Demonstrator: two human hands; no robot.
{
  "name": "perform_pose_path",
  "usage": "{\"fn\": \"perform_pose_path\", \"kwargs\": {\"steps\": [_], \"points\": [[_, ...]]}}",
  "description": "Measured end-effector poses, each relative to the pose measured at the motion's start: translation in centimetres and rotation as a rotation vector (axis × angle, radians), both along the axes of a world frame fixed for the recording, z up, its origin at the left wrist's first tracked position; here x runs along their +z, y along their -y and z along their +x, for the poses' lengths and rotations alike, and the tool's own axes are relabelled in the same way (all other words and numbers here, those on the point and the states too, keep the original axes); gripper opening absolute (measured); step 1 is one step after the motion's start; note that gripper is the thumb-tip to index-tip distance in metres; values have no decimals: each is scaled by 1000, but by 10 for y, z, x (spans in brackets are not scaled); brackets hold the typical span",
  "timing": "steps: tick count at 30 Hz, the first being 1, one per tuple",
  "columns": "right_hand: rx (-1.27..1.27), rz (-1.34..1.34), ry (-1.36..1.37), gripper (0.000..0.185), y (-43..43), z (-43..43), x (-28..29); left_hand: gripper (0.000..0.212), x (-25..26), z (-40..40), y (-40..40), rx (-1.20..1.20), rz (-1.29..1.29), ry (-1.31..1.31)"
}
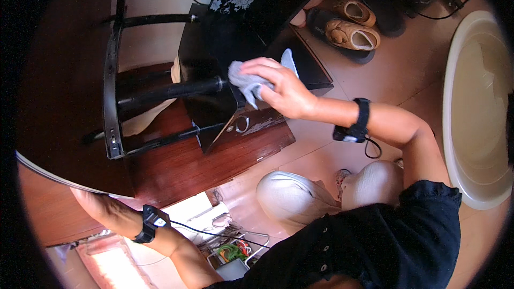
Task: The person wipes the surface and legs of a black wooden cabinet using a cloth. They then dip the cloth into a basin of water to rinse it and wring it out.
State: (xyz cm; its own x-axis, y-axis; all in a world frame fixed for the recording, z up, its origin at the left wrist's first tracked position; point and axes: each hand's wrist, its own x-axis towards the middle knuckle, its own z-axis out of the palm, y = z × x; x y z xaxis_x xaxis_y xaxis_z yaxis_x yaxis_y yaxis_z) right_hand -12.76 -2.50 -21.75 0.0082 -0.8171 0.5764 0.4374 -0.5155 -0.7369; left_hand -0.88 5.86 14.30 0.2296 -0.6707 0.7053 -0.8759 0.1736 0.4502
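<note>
In my right hand [287, 88] is a bunched grey cloth [249, 82], pressed to a glossy black base [204, 64] with angled sides. Black tubes [172, 90] run from this base to a curved black metal bar [110, 88] on a large dark panel [60, 96] with a rounded, pale rim. At the panel's lower rim is my left hand [96, 206], its fingers hidden behind the edge; it appears to hold the panel there. White flowers decorate a black surface [241, 2] beyond the base.
Under the base is a reddish-brown wooden surface [209, 168]. Tan slippers [353, 34] rest on the tiled floor, near a large beige basin [449, 128] at the right. A wire basket [257, 237] of cables and small items stands below, close to my knees [289, 196].
</note>
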Motion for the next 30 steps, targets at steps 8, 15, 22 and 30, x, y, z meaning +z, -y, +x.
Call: {"fn": "perform_pose_path", "kwargs": {"steps": [8,15,22,30], "points": [[-12,-28,-35,32,-6,-34,9,43,-1,-15,-20,2,-10,167],[-72,-461,-264,29,-5,-29,64,42,-14,-21,-23,-77,11,306],[-59,-607,-313,19,-54,-27,67,43,-34,-45,-17,-27,-109,233],[-48,-675,-351,17,-66,-20,50,43,-26,-39,-22,-86,-100,224]]}}
